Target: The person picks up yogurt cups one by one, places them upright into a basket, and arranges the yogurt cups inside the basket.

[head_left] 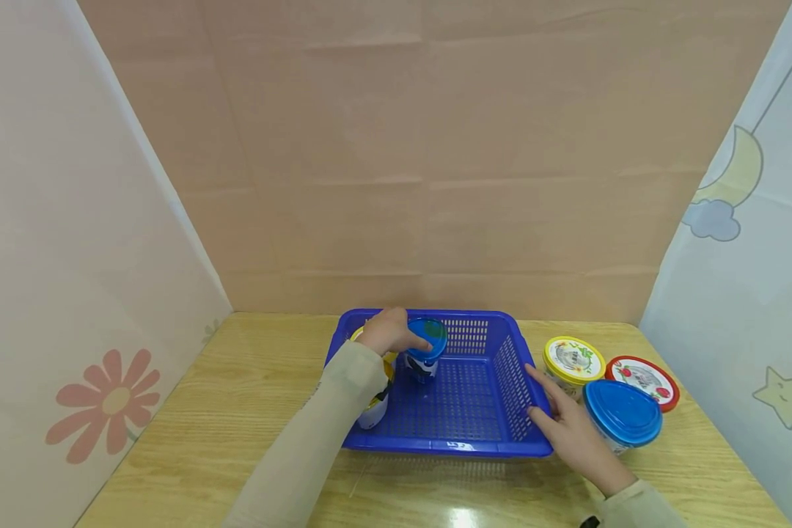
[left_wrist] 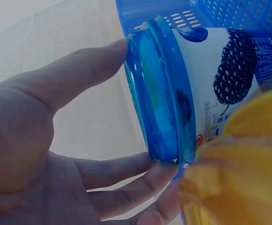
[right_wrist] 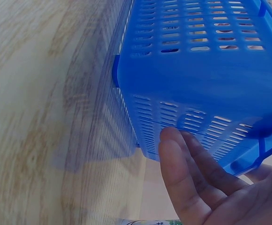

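Observation:
Inside the left part of the blue plastic basket [head_left: 449, 446], my left hand [head_left: 386, 331] holds a blue-lidded yogurt cup [head_left: 427, 336]. Thumb and fingers grip opposite edges of its lid, and a blackberry print shows on the cup [left_wrist: 236, 65] in the left wrist view. Beside it stands a yellow-lidded cup [head_left: 372, 415], partly hidden by my left hand and sleeve. My right hand [head_left: 570, 434] grips the basket's right side, its thumb at the rim and its fingers against the perforated outer wall [right_wrist: 168, 112].
Right of the basket stand a yellow-lidded cup [head_left: 574, 358], a red-lidded cup [head_left: 643, 381] and another blue-lidded cup [head_left: 623, 412], close behind my right hand. The wooden table [head_left: 237, 411] meets a brown paper backdrop [head_left: 422, 183] and printed side sheets.

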Demonstrator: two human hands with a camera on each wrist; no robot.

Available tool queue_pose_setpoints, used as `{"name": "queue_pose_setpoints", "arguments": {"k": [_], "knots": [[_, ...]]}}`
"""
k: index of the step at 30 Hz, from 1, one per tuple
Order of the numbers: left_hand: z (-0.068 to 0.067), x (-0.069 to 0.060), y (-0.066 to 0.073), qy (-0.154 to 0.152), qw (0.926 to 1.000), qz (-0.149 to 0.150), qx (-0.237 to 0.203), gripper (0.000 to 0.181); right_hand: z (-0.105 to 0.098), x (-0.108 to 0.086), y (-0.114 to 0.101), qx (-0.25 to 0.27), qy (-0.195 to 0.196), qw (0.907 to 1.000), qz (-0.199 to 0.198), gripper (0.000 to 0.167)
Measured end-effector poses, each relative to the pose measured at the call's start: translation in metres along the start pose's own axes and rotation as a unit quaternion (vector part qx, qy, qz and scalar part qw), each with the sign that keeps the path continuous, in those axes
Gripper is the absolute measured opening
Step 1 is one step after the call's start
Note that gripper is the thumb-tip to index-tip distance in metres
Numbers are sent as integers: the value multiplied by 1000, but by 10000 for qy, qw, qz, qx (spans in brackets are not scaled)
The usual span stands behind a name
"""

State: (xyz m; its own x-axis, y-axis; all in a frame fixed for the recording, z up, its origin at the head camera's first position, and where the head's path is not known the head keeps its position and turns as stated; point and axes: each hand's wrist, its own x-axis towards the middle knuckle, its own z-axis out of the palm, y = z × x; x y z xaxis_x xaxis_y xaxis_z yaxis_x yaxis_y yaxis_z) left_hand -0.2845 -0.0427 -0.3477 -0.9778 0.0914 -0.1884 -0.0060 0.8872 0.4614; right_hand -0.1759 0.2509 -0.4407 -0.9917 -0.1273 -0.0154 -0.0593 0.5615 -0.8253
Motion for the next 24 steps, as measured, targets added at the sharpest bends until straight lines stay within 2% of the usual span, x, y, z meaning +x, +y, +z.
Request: {"name": "queue_pose_setpoints", "arguments": {"k": [7,14,24], "knots": [[1,1,2,39,10000,-12,53,77,0,0,0,-85,28,10000,3,66],[1,2,2,86,9999,52,134,66,-1,-1,0,-4,11,10000,-37,66],[0,1,5,92,9999,64,104,69,-3,-1,1,-161,-6,9998,77,66]]}}
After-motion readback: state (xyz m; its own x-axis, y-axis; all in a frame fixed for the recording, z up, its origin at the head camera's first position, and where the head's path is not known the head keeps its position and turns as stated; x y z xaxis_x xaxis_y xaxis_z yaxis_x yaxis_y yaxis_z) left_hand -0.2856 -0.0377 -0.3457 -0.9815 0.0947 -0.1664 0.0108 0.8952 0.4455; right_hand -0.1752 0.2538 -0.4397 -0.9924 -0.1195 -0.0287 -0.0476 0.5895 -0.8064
